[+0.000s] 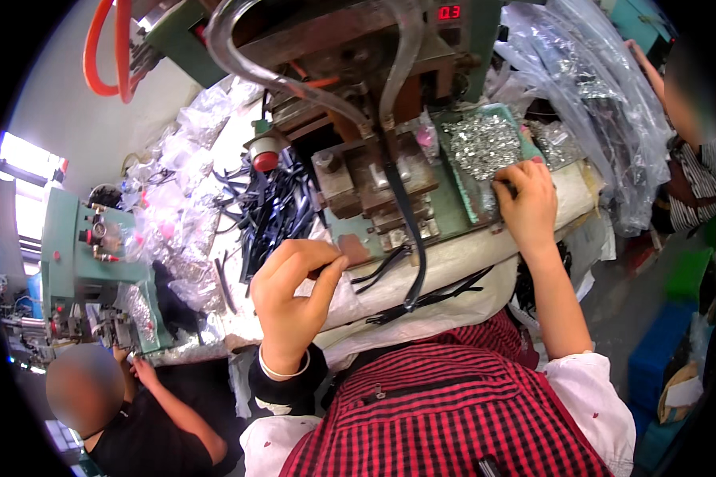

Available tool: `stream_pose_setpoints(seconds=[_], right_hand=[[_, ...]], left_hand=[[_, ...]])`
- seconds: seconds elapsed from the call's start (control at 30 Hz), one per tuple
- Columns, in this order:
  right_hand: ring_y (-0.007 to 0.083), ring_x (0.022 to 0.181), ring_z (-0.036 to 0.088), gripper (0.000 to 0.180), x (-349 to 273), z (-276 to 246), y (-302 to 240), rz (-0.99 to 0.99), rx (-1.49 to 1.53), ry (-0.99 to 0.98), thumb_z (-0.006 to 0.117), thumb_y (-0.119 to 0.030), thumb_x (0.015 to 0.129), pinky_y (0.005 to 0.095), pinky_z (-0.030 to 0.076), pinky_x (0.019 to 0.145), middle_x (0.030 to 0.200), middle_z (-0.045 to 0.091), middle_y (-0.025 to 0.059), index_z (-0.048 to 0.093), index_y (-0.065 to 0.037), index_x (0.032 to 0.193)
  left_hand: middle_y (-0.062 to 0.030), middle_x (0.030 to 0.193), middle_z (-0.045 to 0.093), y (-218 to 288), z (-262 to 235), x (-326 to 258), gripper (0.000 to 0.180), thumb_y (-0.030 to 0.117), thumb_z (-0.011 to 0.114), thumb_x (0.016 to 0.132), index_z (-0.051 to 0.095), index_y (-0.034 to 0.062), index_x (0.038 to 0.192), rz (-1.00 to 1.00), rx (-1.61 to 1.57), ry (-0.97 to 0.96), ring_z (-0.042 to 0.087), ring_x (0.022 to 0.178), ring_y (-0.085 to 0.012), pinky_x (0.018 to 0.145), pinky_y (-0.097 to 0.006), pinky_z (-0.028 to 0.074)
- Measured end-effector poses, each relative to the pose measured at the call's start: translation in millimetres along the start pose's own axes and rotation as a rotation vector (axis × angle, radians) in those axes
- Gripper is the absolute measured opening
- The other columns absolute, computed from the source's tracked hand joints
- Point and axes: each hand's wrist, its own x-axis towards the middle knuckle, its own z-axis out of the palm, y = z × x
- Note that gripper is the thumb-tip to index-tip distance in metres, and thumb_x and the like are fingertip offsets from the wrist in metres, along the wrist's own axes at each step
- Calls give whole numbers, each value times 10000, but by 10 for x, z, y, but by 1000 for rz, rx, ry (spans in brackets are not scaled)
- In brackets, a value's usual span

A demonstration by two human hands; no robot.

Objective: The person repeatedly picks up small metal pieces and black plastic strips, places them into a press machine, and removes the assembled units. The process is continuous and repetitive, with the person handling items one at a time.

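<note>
My left hand is closed, thumb and forefinger nearly together, in front of the press and beside a heap of black straps. Whatever it may pinch is too small to make out. My right hand is curled at the near right edge of a green tray of small shiny metal pieces; its fingertips are pressed together, their content hidden. Between my hands a black strap hangs from the middle of the press's metal tooling down over the table's front edge.
The press with clear hoses rises ahead, a red button at its left. Plastic bags crowd the left; clear sheeting lies at the right. More black straps lie along the front edge. Other people sit left and right.
</note>
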Motion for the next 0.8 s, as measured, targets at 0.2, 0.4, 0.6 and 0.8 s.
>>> stream_pose_setpoints(seconds=[0.2, 0.4, 0.6, 0.8], right_hand=[[319, 840, 612, 77, 40, 97, -65, -42, 40, 43, 717, -60, 814, 433, 490, 744, 836, 641, 93, 664, -57, 870], [334, 873, 641, 113, 57, 33, -8, -88, 160, 191, 652, 4, 869, 419, 502, 796, 908, 688, 140, 689, -21, 973], [135, 856, 634, 119, -180, -93, 91, 289, 441, 187, 669, 4, 912, 266, 496, 792, 928, 695, 43, 707, -8, 1024], [182, 939, 662, 154, 88, -205, -573, 168, 817, 35, 675, 34, 874, 293, 504, 852, 960, 716, 88, 727, 7, 1016]], left_hand=[[-97, 852, 638, -476, 454, -777, 279, 300, 835, 766, 732, 70, 886, -209, 528, -315, 655, 714, -310, 627, -403, 524], [-109, 858, 629, -204, 252, -684, 297, 252, 817, 805, 729, 70, 1022, -291, 124, -574, 657, 748, -302, 680, -398, 529], [-95, 826, 622, -841, -354, -409, 71, 84, 759, 775, 700, 72, 813, -322, 715, -16, 622, 775, -335, 666, -431, 486], [-94, 842, 653, -1441, -142, -627, 82, 73, 742, 789, 694, 67, 857, -167, 762, 107, 616, 801, -326, 685, -441, 486]])
